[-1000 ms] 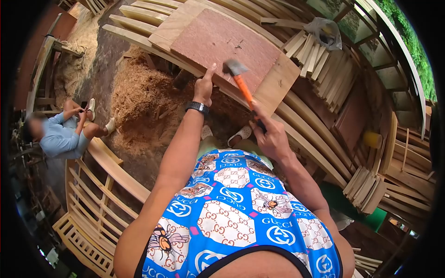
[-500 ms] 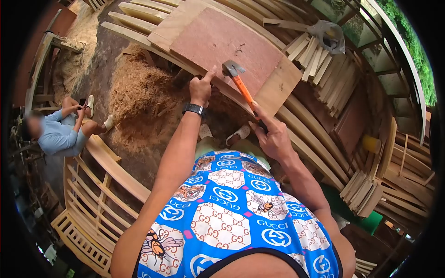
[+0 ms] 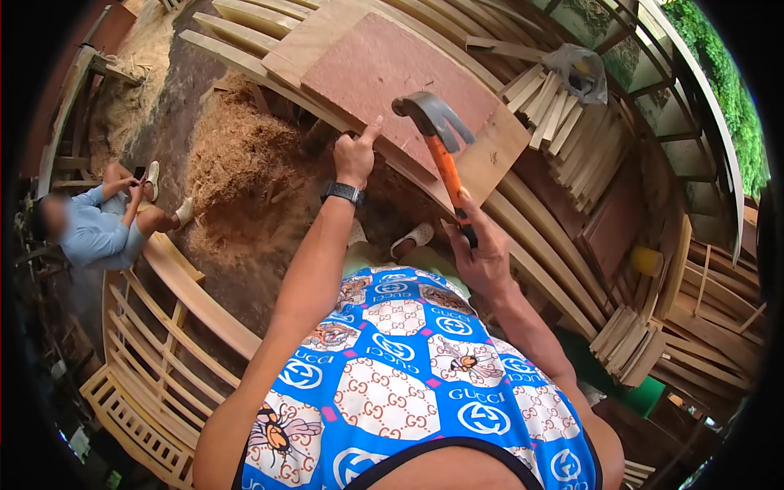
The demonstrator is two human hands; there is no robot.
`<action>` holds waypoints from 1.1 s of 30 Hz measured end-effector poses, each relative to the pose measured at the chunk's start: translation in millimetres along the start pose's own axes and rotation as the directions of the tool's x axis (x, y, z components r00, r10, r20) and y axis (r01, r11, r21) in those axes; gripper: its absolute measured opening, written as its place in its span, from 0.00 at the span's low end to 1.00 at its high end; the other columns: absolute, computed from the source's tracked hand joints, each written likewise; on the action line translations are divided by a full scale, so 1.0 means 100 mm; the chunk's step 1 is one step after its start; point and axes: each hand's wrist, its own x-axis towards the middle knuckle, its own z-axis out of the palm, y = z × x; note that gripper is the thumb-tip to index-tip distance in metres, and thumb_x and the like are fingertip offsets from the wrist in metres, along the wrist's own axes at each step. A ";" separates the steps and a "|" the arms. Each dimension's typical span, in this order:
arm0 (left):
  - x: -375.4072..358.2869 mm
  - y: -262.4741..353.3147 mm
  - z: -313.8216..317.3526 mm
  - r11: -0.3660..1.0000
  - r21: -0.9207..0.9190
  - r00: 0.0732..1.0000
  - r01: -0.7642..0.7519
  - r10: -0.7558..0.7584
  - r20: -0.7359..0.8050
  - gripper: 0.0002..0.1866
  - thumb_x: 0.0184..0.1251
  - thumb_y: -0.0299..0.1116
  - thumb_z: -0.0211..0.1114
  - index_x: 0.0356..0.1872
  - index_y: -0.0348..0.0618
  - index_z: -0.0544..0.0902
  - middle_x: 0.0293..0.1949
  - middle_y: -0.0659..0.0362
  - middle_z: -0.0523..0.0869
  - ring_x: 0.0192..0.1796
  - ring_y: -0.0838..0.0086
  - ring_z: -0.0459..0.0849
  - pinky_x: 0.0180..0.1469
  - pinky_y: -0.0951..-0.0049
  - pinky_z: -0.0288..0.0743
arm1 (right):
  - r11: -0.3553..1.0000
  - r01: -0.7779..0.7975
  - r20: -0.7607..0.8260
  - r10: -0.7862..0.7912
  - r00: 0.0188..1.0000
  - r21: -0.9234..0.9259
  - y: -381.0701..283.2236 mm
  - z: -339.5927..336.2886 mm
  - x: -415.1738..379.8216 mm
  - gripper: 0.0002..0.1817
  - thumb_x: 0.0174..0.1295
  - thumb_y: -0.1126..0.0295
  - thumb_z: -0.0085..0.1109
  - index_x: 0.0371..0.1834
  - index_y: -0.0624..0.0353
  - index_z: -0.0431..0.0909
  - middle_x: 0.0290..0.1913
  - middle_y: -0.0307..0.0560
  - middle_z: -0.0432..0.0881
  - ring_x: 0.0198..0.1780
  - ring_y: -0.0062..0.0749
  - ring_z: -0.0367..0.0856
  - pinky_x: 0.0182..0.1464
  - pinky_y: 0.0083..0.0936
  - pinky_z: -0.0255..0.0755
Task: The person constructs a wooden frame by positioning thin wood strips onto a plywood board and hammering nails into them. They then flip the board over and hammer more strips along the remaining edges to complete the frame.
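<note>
My right hand (image 3: 483,251) is wrapped round the orange and black handle of a claw hammer (image 3: 441,155). The hammer's grey head is raised above a reddish plywood board (image 3: 384,73), with the claw towards the right. At the near edge of this board, my left hand (image 3: 355,159) is closed, its thumb lying along the edge and its curled fingers partly hidden. Under the reddish board lies a paler sheet of plywood (image 3: 502,151), showing at both ends. Both sheets rest across long curved wooden strips (image 3: 563,245).
Sawdust (image 3: 237,155) is heaped on the ground at left. A person in light blue (image 3: 102,233) sits beyond a slatted wooden bench (image 3: 175,343). Bundled wood sticks (image 3: 584,139) with a plastic bag (image 3: 578,69) lie at right, near a yellow container (image 3: 647,262).
The hammer has been lifted off the board towards the camera, and its head looks larger. My right hand has shifted slightly; my left hand keeps its place.
</note>
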 end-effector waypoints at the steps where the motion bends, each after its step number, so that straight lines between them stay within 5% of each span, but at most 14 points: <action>1: 0.03 0.00 0.00 1.000 -0.020 1.000 -0.003 0.003 -0.006 0.39 0.63 0.59 0.78 0.28 0.18 0.84 0.26 0.48 0.86 0.33 0.65 0.85 0.40 0.60 0.79 | 0.999 0.030 -0.049 -0.029 0.998 0.017 0.05 0.05 -0.04 0.36 0.66 0.81 0.67 0.79 0.52 0.71 0.58 0.62 0.88 0.50 0.56 0.91 0.50 0.41 0.84; 3: 0.05 -0.04 0.04 0.999 -0.039 1.000 -0.013 0.013 -0.003 0.40 0.63 0.60 0.78 0.28 0.17 0.84 0.26 0.48 0.86 0.33 0.63 0.86 0.41 0.59 0.79 | 1.000 -0.008 -0.002 0.008 1.000 -0.007 0.17 0.06 -0.02 0.37 0.66 0.80 0.67 0.80 0.49 0.71 0.52 0.59 0.89 0.46 0.56 0.90 0.47 0.41 0.84; 5: 0.10 -0.05 0.07 0.992 -0.104 0.996 -0.074 0.069 -0.053 0.29 0.65 0.52 0.80 0.22 0.31 0.85 0.24 0.57 0.85 0.24 0.75 0.77 0.27 0.69 0.75 | 0.979 -0.191 0.202 0.203 0.958 -0.076 0.24 -0.04 0.05 0.38 0.67 0.78 0.66 0.81 0.44 0.70 0.45 0.57 0.88 0.41 0.56 0.88 0.43 0.43 0.81; 7: 0.15 -0.09 0.00 0.994 -0.104 0.999 -0.038 0.037 -0.008 0.34 0.66 0.56 0.78 0.26 0.24 0.87 0.24 0.50 0.86 0.26 0.72 0.79 0.31 0.65 0.76 | 0.993 -0.086 0.125 0.096 0.988 -0.082 0.35 0.00 -0.03 0.39 0.67 0.77 0.65 0.82 0.40 0.69 0.39 0.56 0.86 0.37 0.56 0.86 0.41 0.45 0.79; 9: -0.06 0.29 -0.14 1.000 0.007 0.995 0.003 -0.004 0.099 0.43 0.62 0.65 0.75 0.35 0.18 0.87 0.34 0.36 0.91 0.43 0.53 0.92 0.50 0.55 0.82 | 0.976 -0.151 0.181 0.179 0.967 -0.159 0.41 -0.08 -0.14 0.39 0.66 0.77 0.66 0.82 0.40 0.69 0.39 0.56 0.86 0.38 0.56 0.86 0.43 0.46 0.79; 10: 0.25 -0.03 -0.15 0.946 0.322 0.999 -0.040 0.030 0.038 0.45 0.63 0.68 0.73 0.38 0.19 0.87 0.38 0.32 0.91 0.50 0.45 0.92 0.54 0.53 0.82 | 0.982 -0.129 0.153 0.149 0.977 -0.138 0.39 -0.11 -0.21 0.40 0.65 0.77 0.67 0.83 0.43 0.68 0.40 0.57 0.87 0.39 0.55 0.87 0.43 0.45 0.80; 13: -0.04 0.34 -0.28 0.777 0.610 0.971 -0.154 0.233 -0.053 0.33 0.67 0.61 0.72 0.39 0.31 0.89 0.40 0.34 0.91 0.49 0.44 0.91 0.52 0.51 0.83 | 0.981 -0.186 0.103 0.192 0.976 -0.060 0.41 -0.20 -0.53 0.41 0.65 0.77 0.69 0.83 0.47 0.68 0.42 0.58 0.87 0.39 0.55 0.87 0.44 0.43 0.80; 17: -0.21 0.71 -0.21 0.767 0.562 0.944 -0.310 0.318 0.086 0.20 0.69 0.46 0.73 0.43 0.35 0.89 0.40 0.40 0.91 0.45 0.46 0.91 0.48 0.54 0.84 | 0.948 -0.319 0.038 0.319 0.947 0.013 0.33 -0.29 -0.84 0.39 0.67 0.75 0.71 0.82 0.50 0.69 0.45 0.59 0.89 0.41 0.47 0.90 0.47 0.33 0.82; 19: 0.04 0.69 -0.17 0.659 0.284 0.716 -0.696 0.608 0.344 0.14 0.68 0.35 0.73 0.46 0.34 0.89 0.42 0.45 0.90 0.42 0.58 0.91 0.46 0.62 0.84 | 0.919 -0.391 0.048 0.389 0.920 0.052 0.20 -0.19 -0.90 0.39 0.67 0.75 0.71 0.83 0.50 0.69 0.47 0.59 0.90 0.41 0.41 0.91 0.48 0.30 0.82; 20: 0.09 0.76 -0.14 0.515 0.284 0.587 -0.809 0.681 0.437 0.11 0.66 0.29 0.73 0.45 0.33 0.88 0.42 0.46 0.89 0.43 0.59 0.90 0.45 0.64 0.84 | 0.896 -0.439 0.045 0.437 0.898 0.062 0.15 -0.19 -0.89 0.39 0.67 0.75 0.71 0.83 0.50 0.68 0.47 0.58 0.90 0.40 0.40 0.90 0.47 0.30 0.82; 29: 0.58 0.95 -0.38 0.500 0.227 0.496 -0.836 0.511 0.702 0.10 0.60 0.25 0.77 0.42 0.36 0.89 0.37 0.51 0.88 0.40 0.62 0.88 0.45 0.66 0.83 | 0.878 -0.460 -0.030 0.467 0.884 0.134 -0.06 -0.11 -0.85 0.40 0.67 0.75 0.71 0.83 0.50 0.67 0.46 0.58 0.90 0.36 0.38 0.91 0.45 0.30 0.82; 31: 0.60 0.99 -0.49 0.547 0.211 0.513 -0.810 0.487 0.707 0.10 0.59 0.25 0.78 0.40 0.36 0.88 0.36 0.51 0.88 0.39 0.63 0.88 0.44 0.65 0.83 | 0.870 -0.463 -0.035 0.475 0.880 0.168 -0.11 -0.10 -0.82 0.40 0.67 0.80 0.70 0.83 0.53 0.68 0.38 0.52 0.88 0.34 0.22 0.75 0.42 0.21 0.75; 33: 0.51 1.03 -0.64 0.566 0.219 0.566 -0.795 0.561 0.604 0.11 0.58 0.26 0.79 0.40 0.35 0.88 0.35 0.51 0.88 0.37 0.67 0.87 0.42 0.67 0.82 | 0.896 -0.413 -0.060 0.427 0.902 0.162 -0.11 -0.10 -0.82 0.40 0.66 0.80 0.70 0.83 0.53 0.68 0.38 0.51 0.88 0.33 0.22 0.75 0.42 0.21 0.75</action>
